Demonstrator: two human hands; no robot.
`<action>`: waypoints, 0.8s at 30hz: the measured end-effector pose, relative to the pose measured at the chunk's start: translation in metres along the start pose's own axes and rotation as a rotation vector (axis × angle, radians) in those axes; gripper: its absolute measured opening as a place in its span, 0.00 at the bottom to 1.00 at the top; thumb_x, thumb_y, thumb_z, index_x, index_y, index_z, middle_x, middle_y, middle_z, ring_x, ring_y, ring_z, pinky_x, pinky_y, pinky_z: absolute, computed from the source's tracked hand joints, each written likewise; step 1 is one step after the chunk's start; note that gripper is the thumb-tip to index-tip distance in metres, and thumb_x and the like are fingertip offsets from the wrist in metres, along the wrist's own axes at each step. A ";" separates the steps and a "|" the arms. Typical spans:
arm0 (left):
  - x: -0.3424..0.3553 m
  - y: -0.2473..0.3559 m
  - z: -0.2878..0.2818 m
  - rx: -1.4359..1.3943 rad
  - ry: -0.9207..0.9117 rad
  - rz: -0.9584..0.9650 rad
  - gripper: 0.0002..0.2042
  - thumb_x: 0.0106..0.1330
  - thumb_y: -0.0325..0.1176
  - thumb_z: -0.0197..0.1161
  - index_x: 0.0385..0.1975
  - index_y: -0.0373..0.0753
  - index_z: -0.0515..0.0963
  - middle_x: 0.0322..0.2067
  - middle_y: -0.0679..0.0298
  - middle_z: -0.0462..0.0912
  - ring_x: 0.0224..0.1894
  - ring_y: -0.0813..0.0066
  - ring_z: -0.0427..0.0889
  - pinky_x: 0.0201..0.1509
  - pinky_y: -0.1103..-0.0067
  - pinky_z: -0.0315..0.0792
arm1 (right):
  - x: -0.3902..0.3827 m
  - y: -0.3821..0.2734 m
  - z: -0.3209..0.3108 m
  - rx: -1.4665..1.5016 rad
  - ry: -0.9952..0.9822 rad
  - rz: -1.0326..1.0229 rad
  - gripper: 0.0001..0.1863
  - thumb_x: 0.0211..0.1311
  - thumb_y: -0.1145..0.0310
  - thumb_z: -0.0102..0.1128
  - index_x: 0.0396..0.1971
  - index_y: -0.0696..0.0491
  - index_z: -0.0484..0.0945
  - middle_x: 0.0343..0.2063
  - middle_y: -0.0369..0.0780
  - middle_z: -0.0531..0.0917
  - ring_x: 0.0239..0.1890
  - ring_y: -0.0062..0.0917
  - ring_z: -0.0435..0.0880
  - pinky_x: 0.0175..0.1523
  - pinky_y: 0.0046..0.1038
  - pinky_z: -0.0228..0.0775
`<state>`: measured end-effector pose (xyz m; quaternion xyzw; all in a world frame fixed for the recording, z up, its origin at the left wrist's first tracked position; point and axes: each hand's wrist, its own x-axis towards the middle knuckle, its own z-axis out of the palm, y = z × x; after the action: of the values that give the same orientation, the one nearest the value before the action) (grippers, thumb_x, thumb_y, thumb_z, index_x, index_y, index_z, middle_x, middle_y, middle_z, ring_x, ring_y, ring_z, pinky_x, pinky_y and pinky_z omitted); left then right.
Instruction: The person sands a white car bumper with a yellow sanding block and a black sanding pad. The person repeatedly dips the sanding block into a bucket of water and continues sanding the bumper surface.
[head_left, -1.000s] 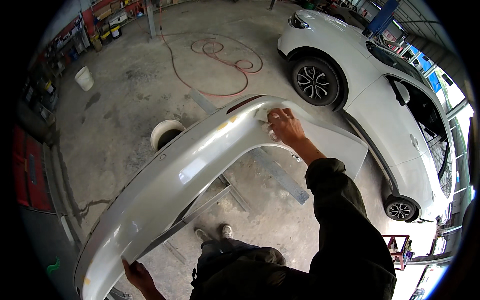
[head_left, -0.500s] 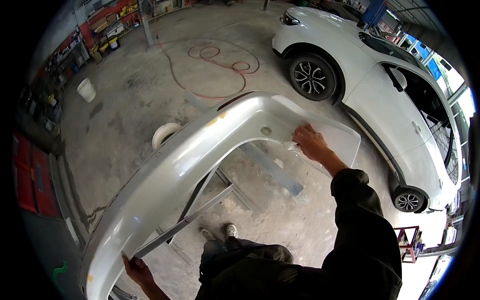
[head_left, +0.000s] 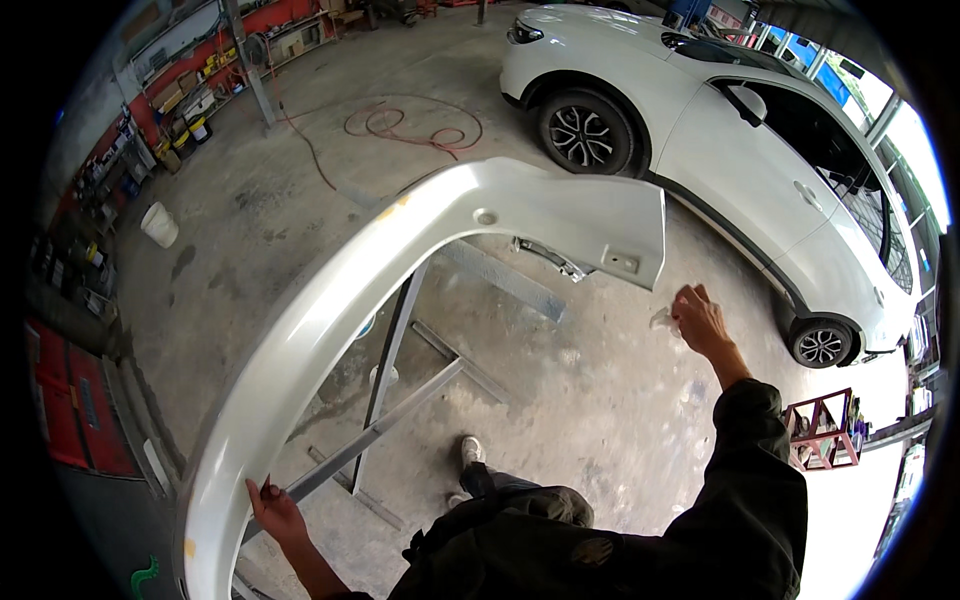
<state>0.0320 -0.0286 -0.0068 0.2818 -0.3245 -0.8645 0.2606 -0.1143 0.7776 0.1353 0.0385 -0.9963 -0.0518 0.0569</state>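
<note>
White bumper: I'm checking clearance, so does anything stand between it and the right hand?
Nothing visible stands between the right hand and the white bumper; only the hand's own whitish wad sticks out on that side.

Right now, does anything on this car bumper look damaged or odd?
Yes: the car bumper has yellowish patches, one near its far outer edge and another near your left hand, breaking up its otherwise pale, glossy finish.

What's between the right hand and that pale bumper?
In the head view, grey concrete floor shows between the bumper and the right hand, which are apart; a whitish wad juts from the hand.
</note>
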 end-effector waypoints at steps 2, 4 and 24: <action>0.006 -0.001 -0.009 0.033 -0.015 -0.014 0.16 0.79 0.43 0.60 0.54 0.38 0.79 0.38 0.61 0.88 0.29 0.81 0.78 0.27 0.85 0.71 | -0.047 0.010 0.018 0.056 -0.007 0.130 0.04 0.56 0.75 0.65 0.30 0.49 0.84 0.46 0.37 0.80 0.53 0.39 0.77 0.47 0.40 0.80; 0.008 -0.001 -0.006 0.049 -0.014 -0.011 0.15 0.77 0.43 0.62 0.52 0.38 0.80 0.39 0.63 0.87 0.30 0.83 0.79 0.28 0.86 0.72 | -0.097 0.017 0.052 0.126 0.063 0.228 0.06 0.55 0.76 0.64 0.31 0.49 0.84 0.43 0.39 0.80 0.51 0.40 0.78 0.48 0.42 0.78; -0.330 -0.091 -0.207 0.423 0.211 -0.374 0.17 0.74 0.37 0.61 0.55 0.33 0.77 0.44 0.51 0.88 0.33 0.72 0.85 0.32 0.81 0.75 | -0.118 -0.239 0.128 1.860 -0.431 0.793 0.29 0.68 0.71 0.52 0.70 0.50 0.69 0.65 0.40 0.74 0.62 0.37 0.75 0.58 0.55 0.77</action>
<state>0.3764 0.1544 -0.0971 0.4729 -0.4109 -0.7768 0.0645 0.0045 0.5635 -0.0295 -0.2740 -0.5727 0.7555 -0.1622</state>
